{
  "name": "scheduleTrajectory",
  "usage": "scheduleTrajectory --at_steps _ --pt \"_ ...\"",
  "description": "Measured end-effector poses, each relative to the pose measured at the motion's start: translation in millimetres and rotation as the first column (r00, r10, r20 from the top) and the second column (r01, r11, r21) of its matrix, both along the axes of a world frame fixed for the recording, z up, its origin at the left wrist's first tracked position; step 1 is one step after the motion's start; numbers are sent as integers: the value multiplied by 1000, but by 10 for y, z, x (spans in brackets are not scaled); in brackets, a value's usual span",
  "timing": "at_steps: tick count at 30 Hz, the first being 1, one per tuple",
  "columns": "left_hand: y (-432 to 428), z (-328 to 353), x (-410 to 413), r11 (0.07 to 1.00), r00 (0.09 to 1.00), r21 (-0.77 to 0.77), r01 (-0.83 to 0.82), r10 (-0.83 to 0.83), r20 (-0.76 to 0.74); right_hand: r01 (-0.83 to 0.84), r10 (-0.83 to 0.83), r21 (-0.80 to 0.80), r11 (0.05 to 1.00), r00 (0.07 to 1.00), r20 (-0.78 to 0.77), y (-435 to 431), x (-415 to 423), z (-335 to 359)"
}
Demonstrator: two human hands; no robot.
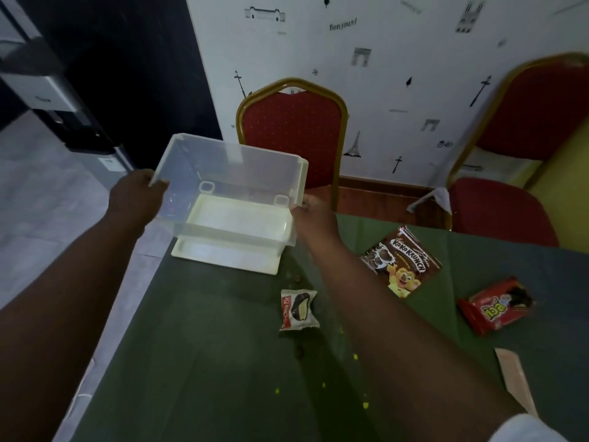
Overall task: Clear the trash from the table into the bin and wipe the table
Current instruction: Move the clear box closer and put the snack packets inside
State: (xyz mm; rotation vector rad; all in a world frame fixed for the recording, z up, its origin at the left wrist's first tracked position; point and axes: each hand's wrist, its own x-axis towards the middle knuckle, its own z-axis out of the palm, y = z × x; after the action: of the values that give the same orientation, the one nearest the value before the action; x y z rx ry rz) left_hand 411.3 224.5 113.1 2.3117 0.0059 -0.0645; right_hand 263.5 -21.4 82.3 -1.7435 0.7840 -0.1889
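Forearms (382,298) lead to the left hand (137,194) and right hand (314,215), fingers curled, pinching opposite rims of the bin (232,173), likely light, stiff, slippery plastic.

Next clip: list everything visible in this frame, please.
clear bin: one, transparent, held tilted over the lid, far left table corner
lid: one, white, flat on table
Choco Pie wrapper: one, white-brown, table middle
Koko Krunch packet: one, brown, right of middle
biscuit packet: one, red, right side
paper strip: one, pale pink, near right edge
crumbs: several, yellow, scattered near side
table: one, green cover
chairs: two, red, gold frames, far side
left hand: one, grips bin's left rim
right hand: one, grips bin's right side
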Motion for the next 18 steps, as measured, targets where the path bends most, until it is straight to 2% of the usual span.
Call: scheduleTrajectory --at_steps 5,11,15,18 --pt "-292 308 -505 997 999 -74 30 -28 28 28 -25 -51 998 997 67 -387 -639 299" --pt "-916 349 -1361 979 993 -193 66 -84 -83 93 -87 -119 989 995 58 -1019 -1699 471" --pt "-1346 212 -2020 970 974 -206 128 -161 -156 137 -140 -178 974 990 -3 -1464 -2537 464" --pt "-1507 76 -2431 973 959 -125 196 -216 -181 170 -180 -168 971 983 -43 -1643 -2989 386"
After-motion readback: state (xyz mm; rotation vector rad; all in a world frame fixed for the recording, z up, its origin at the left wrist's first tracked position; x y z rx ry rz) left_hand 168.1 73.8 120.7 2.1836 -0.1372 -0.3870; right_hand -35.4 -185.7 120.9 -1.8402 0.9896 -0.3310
